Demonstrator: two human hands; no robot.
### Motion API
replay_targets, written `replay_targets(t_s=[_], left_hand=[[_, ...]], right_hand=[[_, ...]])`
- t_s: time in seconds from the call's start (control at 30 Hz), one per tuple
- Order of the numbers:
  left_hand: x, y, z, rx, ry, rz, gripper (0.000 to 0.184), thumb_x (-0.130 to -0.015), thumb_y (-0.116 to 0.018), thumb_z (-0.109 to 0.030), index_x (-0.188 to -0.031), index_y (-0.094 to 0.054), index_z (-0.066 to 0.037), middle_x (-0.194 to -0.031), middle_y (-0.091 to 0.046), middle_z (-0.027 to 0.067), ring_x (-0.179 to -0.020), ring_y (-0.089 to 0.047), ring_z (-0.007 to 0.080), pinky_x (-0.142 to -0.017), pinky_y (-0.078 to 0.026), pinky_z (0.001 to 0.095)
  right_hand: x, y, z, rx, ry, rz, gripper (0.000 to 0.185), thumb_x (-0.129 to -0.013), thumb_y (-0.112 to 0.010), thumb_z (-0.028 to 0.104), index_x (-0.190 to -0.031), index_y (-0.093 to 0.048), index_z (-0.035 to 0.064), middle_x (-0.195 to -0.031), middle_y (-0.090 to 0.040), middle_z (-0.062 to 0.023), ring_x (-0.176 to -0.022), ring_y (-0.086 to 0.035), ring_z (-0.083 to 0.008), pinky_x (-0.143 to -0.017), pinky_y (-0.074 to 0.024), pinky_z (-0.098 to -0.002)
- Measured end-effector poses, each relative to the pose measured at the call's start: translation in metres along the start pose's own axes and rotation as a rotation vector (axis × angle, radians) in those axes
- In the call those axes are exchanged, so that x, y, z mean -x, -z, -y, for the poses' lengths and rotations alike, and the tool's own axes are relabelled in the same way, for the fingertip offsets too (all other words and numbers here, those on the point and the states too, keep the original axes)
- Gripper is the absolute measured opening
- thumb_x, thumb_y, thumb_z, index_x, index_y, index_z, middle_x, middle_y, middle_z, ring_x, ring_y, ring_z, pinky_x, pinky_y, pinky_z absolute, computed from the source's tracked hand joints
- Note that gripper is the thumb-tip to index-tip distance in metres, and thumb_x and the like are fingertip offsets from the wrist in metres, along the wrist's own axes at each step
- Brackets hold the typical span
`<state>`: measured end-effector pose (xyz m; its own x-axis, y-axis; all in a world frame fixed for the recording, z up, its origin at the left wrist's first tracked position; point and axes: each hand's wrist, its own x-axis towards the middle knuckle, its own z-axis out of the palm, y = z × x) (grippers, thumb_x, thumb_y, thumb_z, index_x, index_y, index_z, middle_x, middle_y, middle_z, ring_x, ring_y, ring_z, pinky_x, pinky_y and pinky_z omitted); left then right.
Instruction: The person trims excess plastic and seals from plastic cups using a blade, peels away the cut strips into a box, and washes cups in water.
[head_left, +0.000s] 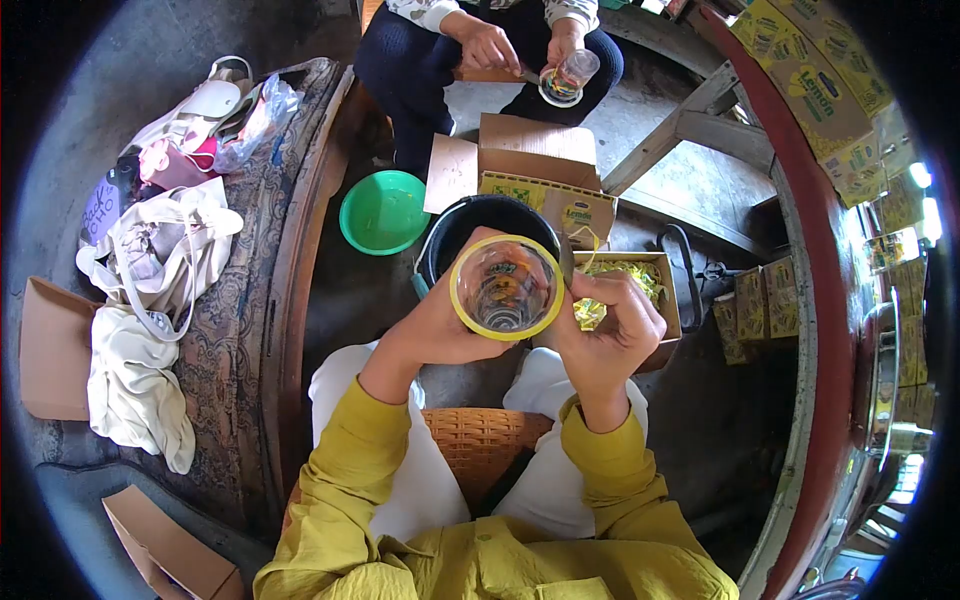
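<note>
My left hand (430, 315) is wrapped round a clear cup (505, 290) with a yellow rim, its round end turned up toward me. Coloured marks show through its wall. At the rim's right side my right hand (615, 315) is closed, thumb and fingers pinched round a narrow dark blade that looks like a knife (567, 262). Its handle is hidden in the fingers. Directly beyond the cup stands a dark bucket (465, 225). A carton of yellow strips (655, 285) sits behind my right hand.
Opposite me a person (485, 45) holds a clear cup (575, 75) with a pale rim. A green basin (383, 212) and an open carton (535, 150) stand on the floor. Bags and cloth (160, 250) lie on a bench at left. Lemon-printed boxes (815, 90) are stacked at right.
</note>
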<state>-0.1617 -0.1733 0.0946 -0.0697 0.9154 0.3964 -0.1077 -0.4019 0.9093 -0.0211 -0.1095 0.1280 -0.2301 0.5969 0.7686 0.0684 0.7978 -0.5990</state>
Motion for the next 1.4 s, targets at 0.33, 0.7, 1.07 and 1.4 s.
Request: replay_targets(t_s=[0.33,0.7,1.07,1.4], left_hand=[[-0.001,0.004,-0.003,0.053,-0.053,0.010,0.067,-0.058,-0.069,-0.007,-0.116,-0.035,-0.005,-0.108,-0.043,0.0060,-0.104,-0.042,0.0158,-0.091,-0.034,0.0303],[0.002,0.020,0.006,0.246,0.096,-0.099,0.062,-0.060,-0.066,-0.008,-0.114,-0.037,-0.009,-0.106,-0.046,0.0085,-0.096,-0.048,0.0176,-0.074,-0.046,0.0275],[0.002,0.034,0.031,0.160,0.130,-0.132,0.059,-0.063,-0.062,-0.009,-0.117,-0.038,-0.007,-0.109,-0.047,0.0100,-0.097,-0.053,0.0235,-0.080,-0.045,0.0305],[-0.001,0.038,0.031,0.123,0.159,-0.142,0.059,-0.062,-0.061,-0.004,-0.116,-0.038,-0.008,-0.107,-0.048,0.0104,-0.093,-0.053,0.0220,-0.072,-0.046,0.0274]], right_hand=[[-0.002,0.000,0.006,-0.045,-0.007,-0.039,0.016,-0.058,-0.068,-0.007,-0.069,-0.059,-0.0004,-0.058,-0.057,-0.0078,-0.050,-0.056,-0.0139,-0.047,-0.0419,-0.0219],[-0.013,0.066,-0.072,-0.058,-0.355,0.134,0.011,-0.065,-0.065,-0.005,-0.074,-0.059,-0.0012,-0.070,-0.060,-0.0037,-0.063,-0.057,-0.0082,-0.059,-0.0468,-0.0209],[0.106,0.131,-0.286,0.585,-0.397,0.996,0.074,-0.057,-0.059,-0.004,-0.127,-0.039,0.0123,-0.092,-0.059,-0.0178,-0.082,-0.058,-0.0316,-0.072,-0.0473,-0.0383],[0.116,0.114,-0.308,0.898,-0.463,1.133,0.058,-0.057,-0.059,0.000,-0.111,-0.043,-0.0126,-0.101,-0.052,-0.0258,-0.096,-0.051,-0.0370,-0.082,-0.0437,-0.0372]])
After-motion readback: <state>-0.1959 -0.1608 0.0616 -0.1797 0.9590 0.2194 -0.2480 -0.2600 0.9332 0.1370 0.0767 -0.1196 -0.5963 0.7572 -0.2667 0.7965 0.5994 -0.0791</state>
